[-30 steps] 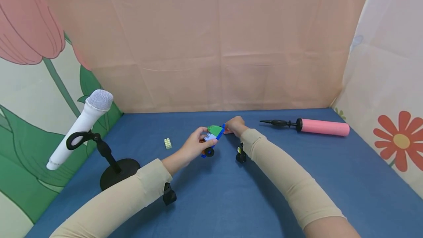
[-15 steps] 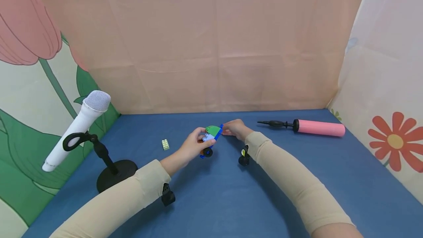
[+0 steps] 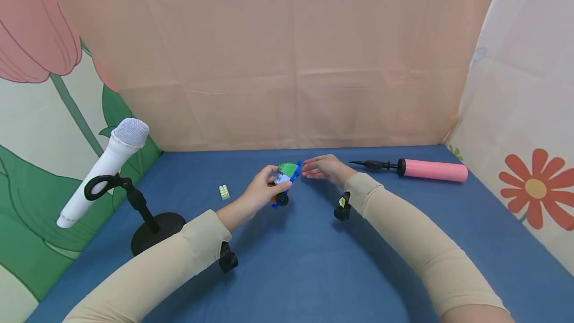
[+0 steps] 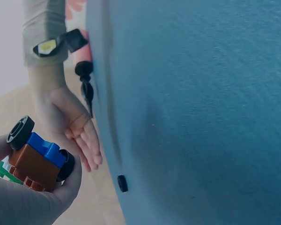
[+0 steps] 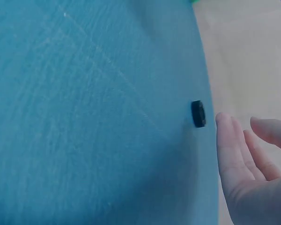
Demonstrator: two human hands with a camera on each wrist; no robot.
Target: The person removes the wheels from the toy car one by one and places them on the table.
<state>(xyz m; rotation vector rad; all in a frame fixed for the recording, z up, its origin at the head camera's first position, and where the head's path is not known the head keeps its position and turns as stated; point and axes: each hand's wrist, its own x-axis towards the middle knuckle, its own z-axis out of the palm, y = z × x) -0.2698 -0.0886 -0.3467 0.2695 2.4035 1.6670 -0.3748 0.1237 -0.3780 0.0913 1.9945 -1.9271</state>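
Blue cloth's far edge lies beyond left hand gripping toy, right hand outstretched.

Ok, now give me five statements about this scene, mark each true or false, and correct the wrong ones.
1. The left hand holds a small toy vehicle. True.
2. The right hand grips the toy vehicle too. False: its fingers are extended and it holds nothing.
3. The white microphone is held in a black stand. True.
4. The pink pump lies left of the microphone in the head view. False: it lies far to the right of it.
5. A small pale studded brick is on the blue table, apart from both hands. True.
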